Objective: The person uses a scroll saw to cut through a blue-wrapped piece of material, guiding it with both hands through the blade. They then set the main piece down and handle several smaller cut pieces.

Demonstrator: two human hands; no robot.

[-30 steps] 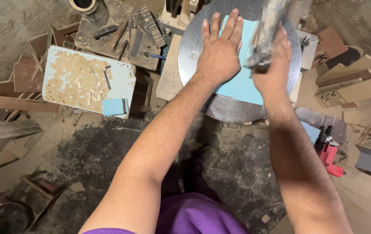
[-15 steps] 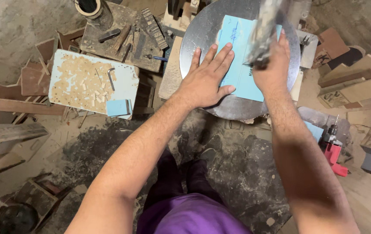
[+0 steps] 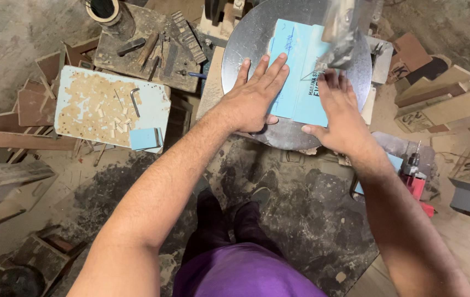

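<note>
Blue laminate board (image 3: 301, 71) lies flat on the round metal saw table (image 3: 246, 38), and everything else sits around that table. Your left hand (image 3: 254, 99) is spread open, palm down, pressing on the board's left edge with the fingers splayed and gripping nothing. Your right hand (image 3: 339, 118) rests flat on the board's near right corner, fingers open too, just below the blurred saw guide (image 3: 340, 33) that stands over the board. Left of the table, a pale blue panel (image 3: 108, 107) strewn with small wood chips holds a hex key (image 3: 135, 102) and a small blue offcut (image 3: 144, 138). Right of the table, near your right forearm, a red power tool (image 3: 415, 179) lies on the dusty floor
</note>
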